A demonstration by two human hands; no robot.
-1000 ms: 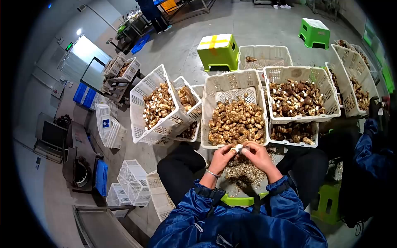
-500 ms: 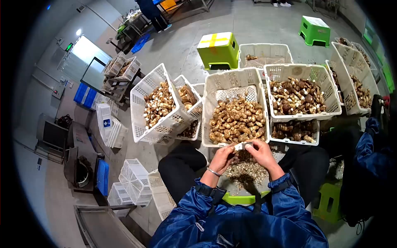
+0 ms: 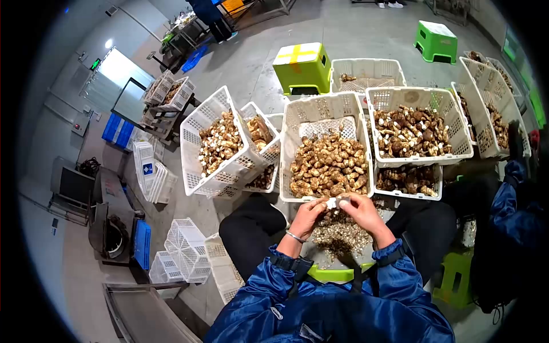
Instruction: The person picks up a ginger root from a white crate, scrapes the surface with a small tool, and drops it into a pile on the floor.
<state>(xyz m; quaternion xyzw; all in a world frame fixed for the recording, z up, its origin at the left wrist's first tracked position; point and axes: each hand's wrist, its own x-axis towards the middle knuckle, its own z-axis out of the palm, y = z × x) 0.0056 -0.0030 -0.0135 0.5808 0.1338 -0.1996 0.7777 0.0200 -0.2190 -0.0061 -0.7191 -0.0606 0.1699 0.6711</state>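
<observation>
Both hands meet just below the near rim of the middle white basket (image 3: pixel 325 108), which holds a heap of brown mushrooms (image 3: pixel 329 166). My left hand (image 3: pixel 307 217) pinches one end of a small mushroom (image 3: pixel 331 203) with a pale cut part. On its other side my right hand (image 3: pixel 361 210) is closed, with something small and greyish at the thumb that is too small to name. Beneath the hands lie pale trimmings (image 3: pixel 342 237) between my knees.
Mushroom-filled baskets stand left (image 3: pixel 197 166) and right (image 3: pixel 423 161). Green stools (image 3: pixel 298 68) (image 3: pixel 436 43) are beyond. A co-worker's blue sleeve (image 3: pixel 506 200) is at the right. Stacked white baskets (image 3: pixel 186 251) stand at the lower left.
The pale piece between my fingers has turned slightly and looks smaller. My hands stay nearly in the same place. The co-worker's arm at the right has shifted a little.
</observation>
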